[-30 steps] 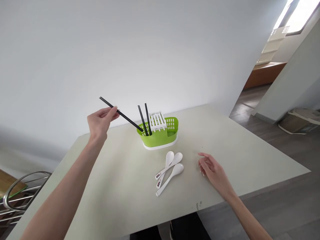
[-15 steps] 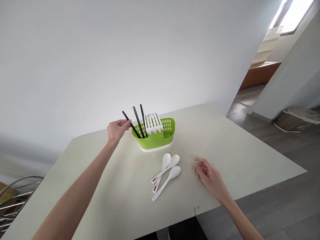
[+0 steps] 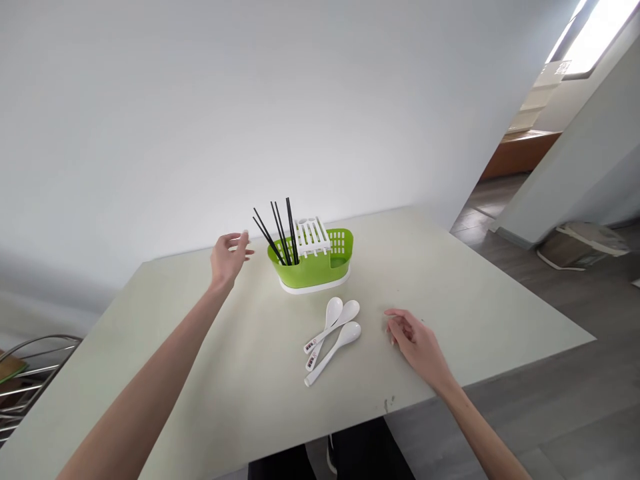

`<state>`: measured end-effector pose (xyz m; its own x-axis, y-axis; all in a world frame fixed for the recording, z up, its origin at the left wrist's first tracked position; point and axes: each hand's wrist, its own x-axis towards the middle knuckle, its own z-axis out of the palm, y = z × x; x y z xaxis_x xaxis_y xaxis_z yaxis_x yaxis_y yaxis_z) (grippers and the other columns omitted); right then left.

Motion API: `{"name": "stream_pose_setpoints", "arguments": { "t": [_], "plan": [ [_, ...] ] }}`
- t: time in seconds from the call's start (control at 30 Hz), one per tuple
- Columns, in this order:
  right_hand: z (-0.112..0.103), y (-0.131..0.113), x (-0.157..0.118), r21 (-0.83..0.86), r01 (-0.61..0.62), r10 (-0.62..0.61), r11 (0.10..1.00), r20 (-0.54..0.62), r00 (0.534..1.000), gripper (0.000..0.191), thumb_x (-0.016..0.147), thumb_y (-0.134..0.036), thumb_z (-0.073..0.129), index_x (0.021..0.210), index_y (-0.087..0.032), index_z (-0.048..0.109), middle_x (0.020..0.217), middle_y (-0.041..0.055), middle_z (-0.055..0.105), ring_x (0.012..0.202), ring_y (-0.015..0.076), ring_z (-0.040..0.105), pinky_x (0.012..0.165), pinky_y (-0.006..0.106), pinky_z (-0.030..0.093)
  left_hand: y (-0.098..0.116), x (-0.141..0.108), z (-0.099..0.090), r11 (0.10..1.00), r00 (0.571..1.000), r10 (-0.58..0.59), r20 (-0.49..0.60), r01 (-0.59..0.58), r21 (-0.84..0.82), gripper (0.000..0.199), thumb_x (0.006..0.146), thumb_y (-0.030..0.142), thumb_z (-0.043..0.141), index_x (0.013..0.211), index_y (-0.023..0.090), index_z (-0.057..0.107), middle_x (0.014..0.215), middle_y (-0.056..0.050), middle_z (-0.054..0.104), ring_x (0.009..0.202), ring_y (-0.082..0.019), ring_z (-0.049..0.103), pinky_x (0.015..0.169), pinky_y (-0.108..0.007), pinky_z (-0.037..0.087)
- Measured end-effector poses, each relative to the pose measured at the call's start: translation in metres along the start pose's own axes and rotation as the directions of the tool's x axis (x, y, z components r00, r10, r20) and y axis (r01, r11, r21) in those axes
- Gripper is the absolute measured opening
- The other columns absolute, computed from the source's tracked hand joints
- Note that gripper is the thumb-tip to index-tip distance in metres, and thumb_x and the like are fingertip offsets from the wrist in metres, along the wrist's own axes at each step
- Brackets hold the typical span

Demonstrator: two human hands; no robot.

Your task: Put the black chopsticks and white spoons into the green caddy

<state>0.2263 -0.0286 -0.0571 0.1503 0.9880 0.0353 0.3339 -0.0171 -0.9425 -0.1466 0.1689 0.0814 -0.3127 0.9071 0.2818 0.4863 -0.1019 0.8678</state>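
Note:
A green cutlery holder (image 3: pixel 315 275) with a white base and a white slotted rack (image 3: pixel 313 236) stands toward the back of the table. Several black chopsticks (image 3: pixel 280 233) lean in its left compartment, fanned out at the top. Just left of them, my left hand (image 3: pixel 230 257) is raised with fingers apart and nothing in it. In front of the holder lie three white spoons (image 3: pixel 333 343), two of them crossed. My right hand (image 3: pixel 415 347) hovers or rests to the right of the spoons, fingers loosely curled and apart, holding nothing visible.
The pale table (image 3: pixel 240 373) meets a white wall (image 3: pixel 250 107) at its back. A metal rack (image 3: pixel 37 373) stands off the table's left edge. On the floor at right is a box-like bundle (image 3: pixel 580 243).
My left hand has let go of the chopsticks and drawn slightly left, its fingers spreading. Those chopsticks now lean apart in the holder. The view has shifted a little; my right hand stays about where it was.

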Motion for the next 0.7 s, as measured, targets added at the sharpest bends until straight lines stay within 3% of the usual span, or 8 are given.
{"name": "stream_pose_setpoints", "arguments": {
  "t": [0.07, 0.17, 0.3, 0.37, 0.47, 0.57, 0.7],
  "plan": [
    [0.000, -0.001, 0.001, -0.040, 0.005, -0.005, 0.999, 0.001, 1.000, 0.046, 0.099, -0.060, 0.050, 0.114, -0.020, 0.068, 0.083, 0.0052, 0.070, 0.066, 0.0183, 0.063, 0.065, 0.032, 0.051, -0.021, -0.009, -0.013, 0.999, 0.998, -0.040, -0.052, 0.039, -0.021, 0.051, 0.092, 0.060, 0.065, 0.116, 0.016, 0.058, 0.119, -0.013, 0.074, 0.075, -0.015, 0.076, 0.064, -0.027, 0.061],
    [0.000, -0.005, 0.005, -0.162, 0.063, -0.057, 0.985, 0.044, 0.997, 0.045, 0.100, -0.056, 0.047, 0.119, -0.020, 0.066, 0.098, 0.0088, 0.073, 0.069, 0.0184, 0.065, 0.069, 0.033, 0.053, -0.061, -0.029, -0.037, 0.995, 0.994, -0.100, -0.034, 0.101, 0.028, 0.047, 0.093, 0.060, 0.062, 0.112, 0.017, 0.057, 0.117, -0.013, 0.073, 0.074, -0.015, 0.074, 0.062, -0.027, 0.060],
    [0.001, -0.014, 0.020, -0.339, 0.232, -0.163, 0.912, 0.220, 0.962, 0.043, 0.102, -0.047, 0.048, 0.139, -0.028, 0.057, 0.134, 0.0100, 0.063, 0.084, 0.0174, 0.070, 0.081, 0.036, 0.057, -0.111, -0.061, -0.070, 0.974, 0.982, -0.189, -0.014, 0.190, 0.120, 0.046, 0.093, 0.062, 0.059, 0.104, 0.018, 0.060, 0.107, -0.010, 0.075, 0.068, -0.016, 0.071, 0.063, -0.030, 0.060],
    [0.004, -0.022, 0.032, -0.380, 0.292, -0.182, 0.878, 0.299, 0.937, 0.044, 0.102, -0.044, 0.047, 0.144, -0.032, 0.054, 0.142, 0.0085, 0.057, 0.092, 0.0172, 0.072, 0.087, 0.036, 0.057, -0.127, -0.074, -0.083, 0.974, 0.982, -0.186, -0.015, 0.187, 0.129, 0.043, 0.093, 0.060, 0.058, 0.100, 0.018, 0.062, 0.098, -0.008, 0.075, 0.064, -0.016, 0.069, 0.066, -0.031, 0.060],
    [0.012, -0.037, 0.053, -0.446, 0.295, -0.152, 0.845, 0.328, 0.932, 0.038, 0.104, -0.045, 0.045, 0.134, -0.028, 0.061, 0.140, 0.0091, 0.058, 0.103, 0.0194, 0.071, 0.091, 0.035, 0.056, -0.138, -0.088, -0.095, 0.986, 0.991, -0.128, 0.039, 0.123, 0.114, 0.039, 0.093, 0.057, 0.058, 0.097, 0.019, 0.066, 0.088, -0.004, 0.073, 0.064, -0.015, 0.067, 0.069, -0.030, 0.058],
    [0.023, -0.051, 0.069, -0.590, 0.250, -0.034, 0.768, 0.352, 0.935, 0.035, 0.104, -0.046, 0.047, 0.125, -0.025, 0.065, 0.134, 0.0109, 0.064, 0.113, 0.0241, 0.068, 0.092, 0.035, 0.052, -0.140, -0.095, -0.098, 0.990, 0.993, -0.089, 0.083, 0.078, 0.118, 0.036, 0.094, 0.054, 0.057, 0.095, 0.020, 0.068, 0.083, -0.003, 0.073, 0.067, -0.015, 0.066, 0.071, -0.028, 0.056],
    [0.037, -0.058, 0.075, -0.694, 0.210, 0.112, 0.689, 0.388, 0.915, 0.033, 0.103, -0.038, 0.048, 0.126, -0.020, 0.063, 0.115, 0.0118, 0.074, 0.103, 0.0275, 0.069, 0.080, 0.034, 0.047, -0.140, -0.099, -0.098, 0.992, 0.992, -0.087, 0.090, 0.078, 0.102, 0.033, 0.095, 0.050, 0.056, 0.093, 0.020, 0.069, 0.079, -0.002, 0.072, 0.067, -0.015, 0.065, 0.071, -0.027, 0.055]
  ]
}}
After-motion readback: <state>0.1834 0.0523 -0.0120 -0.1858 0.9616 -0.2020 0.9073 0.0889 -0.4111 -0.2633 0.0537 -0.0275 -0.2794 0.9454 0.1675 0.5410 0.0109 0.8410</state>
